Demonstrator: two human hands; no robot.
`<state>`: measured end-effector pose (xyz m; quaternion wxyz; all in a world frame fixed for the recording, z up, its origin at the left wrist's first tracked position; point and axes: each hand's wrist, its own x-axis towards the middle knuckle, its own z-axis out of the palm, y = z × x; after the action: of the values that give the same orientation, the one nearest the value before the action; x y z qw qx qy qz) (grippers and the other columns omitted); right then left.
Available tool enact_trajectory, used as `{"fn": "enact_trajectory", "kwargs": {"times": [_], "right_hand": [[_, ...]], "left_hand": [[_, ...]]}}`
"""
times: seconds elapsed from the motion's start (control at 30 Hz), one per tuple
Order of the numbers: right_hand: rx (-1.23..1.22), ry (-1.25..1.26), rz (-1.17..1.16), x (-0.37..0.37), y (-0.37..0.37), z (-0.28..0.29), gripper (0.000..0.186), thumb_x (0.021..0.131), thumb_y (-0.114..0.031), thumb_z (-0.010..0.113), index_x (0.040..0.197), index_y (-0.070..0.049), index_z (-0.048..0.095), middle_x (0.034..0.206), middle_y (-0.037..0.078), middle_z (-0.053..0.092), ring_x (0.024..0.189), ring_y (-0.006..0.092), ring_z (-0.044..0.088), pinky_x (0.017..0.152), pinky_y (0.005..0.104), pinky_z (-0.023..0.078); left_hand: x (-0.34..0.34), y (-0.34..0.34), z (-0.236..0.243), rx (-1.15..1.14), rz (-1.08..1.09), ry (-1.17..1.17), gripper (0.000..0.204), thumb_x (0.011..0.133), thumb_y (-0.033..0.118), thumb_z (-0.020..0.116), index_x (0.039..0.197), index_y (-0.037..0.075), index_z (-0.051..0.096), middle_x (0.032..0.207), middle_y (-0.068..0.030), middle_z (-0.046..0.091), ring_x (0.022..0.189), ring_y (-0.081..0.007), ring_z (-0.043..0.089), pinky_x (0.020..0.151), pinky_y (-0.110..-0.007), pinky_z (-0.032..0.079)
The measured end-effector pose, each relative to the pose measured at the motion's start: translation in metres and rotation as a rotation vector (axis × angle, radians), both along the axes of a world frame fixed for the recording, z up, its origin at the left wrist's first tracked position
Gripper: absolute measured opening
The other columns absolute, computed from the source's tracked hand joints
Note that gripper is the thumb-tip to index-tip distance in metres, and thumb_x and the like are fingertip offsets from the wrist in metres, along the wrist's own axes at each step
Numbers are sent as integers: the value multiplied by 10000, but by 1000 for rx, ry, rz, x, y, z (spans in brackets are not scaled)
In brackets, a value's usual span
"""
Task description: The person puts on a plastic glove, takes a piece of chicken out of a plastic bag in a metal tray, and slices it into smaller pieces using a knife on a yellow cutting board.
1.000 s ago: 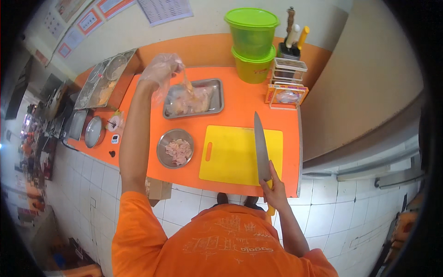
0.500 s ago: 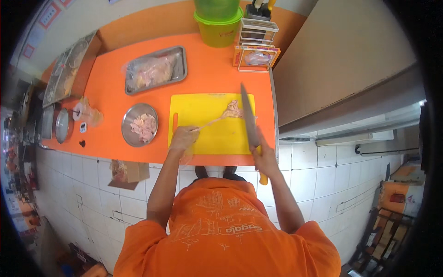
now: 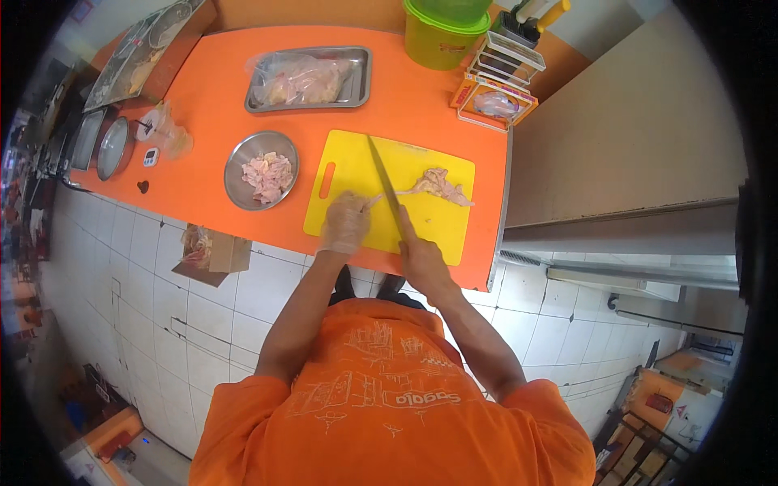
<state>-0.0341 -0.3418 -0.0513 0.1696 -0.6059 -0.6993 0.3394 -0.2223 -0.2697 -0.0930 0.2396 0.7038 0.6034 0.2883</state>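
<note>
On the yellow cutting board (image 3: 332, 198) lies a pale pink piece of raw chicken (image 3: 442, 186), drawn out into a thin strip toward the left. My left hand (image 3: 346, 223), in a clear plastic glove, is closed on the strip's left end. A long knife (image 3: 384, 176) is gripped in my right hand (image 3: 425, 261). Its blade points away from me and crosses the strip close to my left hand's fingers; whether it touches cannot be made out. Left of the board, a steel bowl (image 3: 232, 174) holds cut pieces of raw chicken (image 3: 268, 176).
Behind the bowl, a metal tray (image 3: 366, 87) carries bagged raw meat (image 3: 304, 81). A green tub (image 3: 442, 42), wire rack (image 3: 504, 61) and knife block (image 3: 516, 31) stand at the back right. A timer (image 3: 151, 156) lies left. Below the table edge is an open cardboard box (image 3: 228, 253).
The knife has moved left from the board's right side to cross the strip near my left hand, its tip swinging left. The view has shifted too.
</note>
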Motion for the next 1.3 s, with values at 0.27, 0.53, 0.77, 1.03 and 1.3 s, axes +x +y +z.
{"fn": "enact_trajectory", "kwargs": {"times": [0.27, 0.53, 0.77, 1.03, 1.3], "right_hand": [[-17, -119, 10, -24, 33, -25, 891, 913, -47, 577, 1671, -209, 137, 778, 265, 687, 704, 453, 682, 651, 559, 540], [-95, -203, 135, 12, -18, -13, 906, 913, -11, 562, 1673, -167, 95, 789, 301, 676, 736, 471, 684, 692, 549, 540], [-119, -84, 116, 30, -28, -19, 881, 913, -14, 553, 1667, -160, 123, 807, 323, 665, 754, 487, 677, 699, 556, 531], [-83, 17, 59, 5, 66, -17, 812, 978, -97, 548, 1665, -254, 145, 790, 310, 676, 712, 485, 673, 696, 568, 535], [-63, 240, -174, 65, 23, 9, 778, 1009, -87, 555, 1670, -241, 175, 792, 233, 692, 596, 349, 675, 636, 473, 556]], "left_hand": [[6, 4, -7, -40, 71, 123, 114, 873, 97, 674, 941, 35, 744, 912, -212, 675, 887, -397, 667, 783, -472, 540], [3, 19, -23, -7, 37, 137, 173, 892, 193, 638, 873, 44, 724, 948, -221, 685, 905, -412, 669, 814, -500, 540], [3, 32, -7, -141, 44, 141, 187, 855, 148, 603, 870, 4, 721, 929, -228, 693, 933, -417, 669, 857, -483, 547], [-122, 53, 82, 249, 323, -332, 120, 896, -5, 696, 969, 60, 766, 947, -63, 704, 829, -122, 631, 826, -330, 544], [-75, 78, 78, 193, 86, 132, 167, 940, 175, 636, 999, 75, 756, 942, -184, 716, 865, -309, 699, 802, -426, 554]]}}
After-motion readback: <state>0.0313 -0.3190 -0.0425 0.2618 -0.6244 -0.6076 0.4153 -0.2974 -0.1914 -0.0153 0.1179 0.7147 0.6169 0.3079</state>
